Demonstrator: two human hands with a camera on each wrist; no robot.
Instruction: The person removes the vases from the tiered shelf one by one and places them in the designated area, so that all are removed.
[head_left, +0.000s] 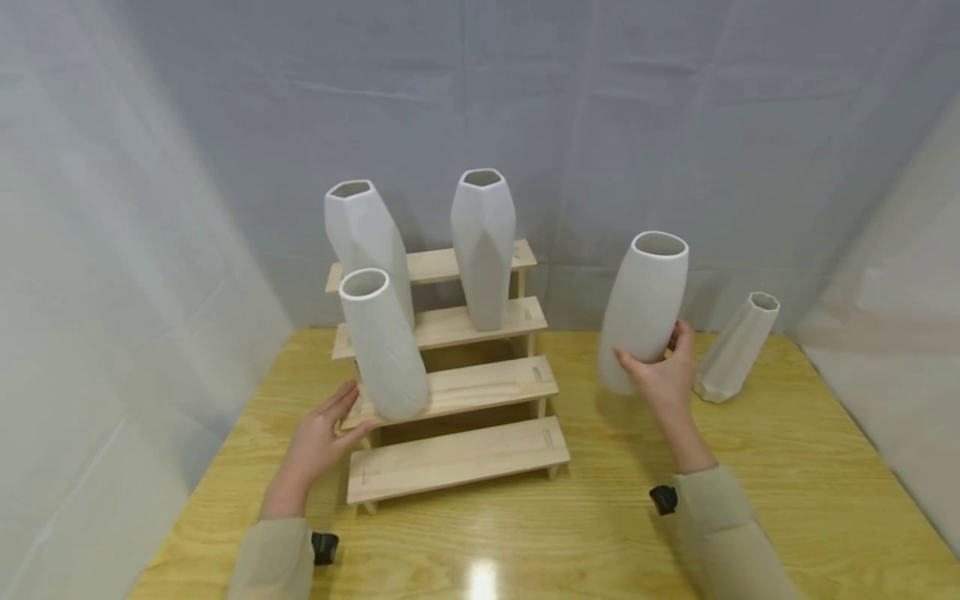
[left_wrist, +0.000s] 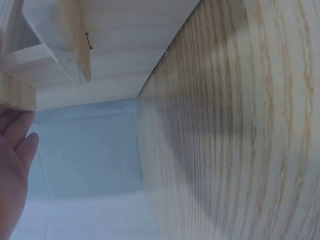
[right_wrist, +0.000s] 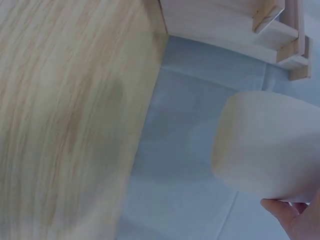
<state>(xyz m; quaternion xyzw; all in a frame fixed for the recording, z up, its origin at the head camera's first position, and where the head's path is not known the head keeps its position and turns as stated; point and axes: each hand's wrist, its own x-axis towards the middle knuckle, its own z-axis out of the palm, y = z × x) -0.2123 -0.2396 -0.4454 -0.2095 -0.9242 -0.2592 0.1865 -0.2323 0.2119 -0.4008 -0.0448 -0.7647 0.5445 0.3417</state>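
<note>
My right hand (head_left: 663,375) grips a smooth white vase (head_left: 647,304) low on its body, thumb in front. In the right wrist view the vase's base (right_wrist: 225,135) hangs apart from the table. My left hand (head_left: 322,437) holds the left end of a stepped wooden stand (head_left: 480,383) at its second step from the bottom, thumb at the front edge. On that step stands a textured white vase (head_left: 382,350), tilted in the view. Two faceted white vases (head_left: 483,250) stand higher on the stand, at left and right; the left vase (head_left: 367,233) is partly hidden by the textured one.
A slim ribbed vase (head_left: 738,350) stands on the wooden table (head_left: 615,517) at the right, just beyond my right hand. The stand's lowest step (head_left: 457,458) is bare. Grey cloth (head_left: 675,125) hangs behind the table, with pale cloth at both sides.
</note>
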